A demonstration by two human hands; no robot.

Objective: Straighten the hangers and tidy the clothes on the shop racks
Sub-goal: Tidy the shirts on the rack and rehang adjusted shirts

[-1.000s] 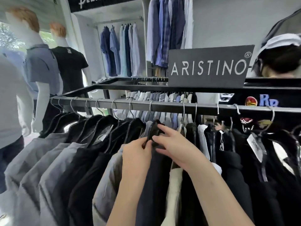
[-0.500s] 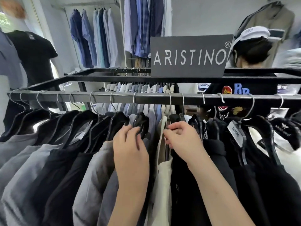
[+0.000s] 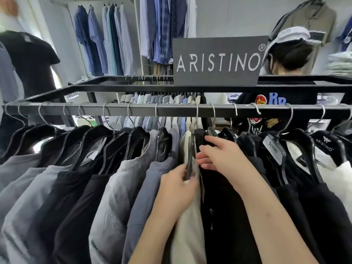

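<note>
Hangers [image 3: 137,138]: black shoulders and silver wire hooks, hung in a row along the grey rail [image 3: 171,109], carrying grey, black and cream shirts.
Direction: hooks point up over the rail; each long axis runs crosswise to it, sloping down toward the camera.
Left hand [image 3: 177,189]: fingers curled round the near arm of the hanger under the cream shirt [image 3: 187,225], mid-rail.
Right hand [image 3: 221,155]: fingers fairly straight, tips against the black shirt [image 3: 224,206] just beside, gripping nothing.
</note>
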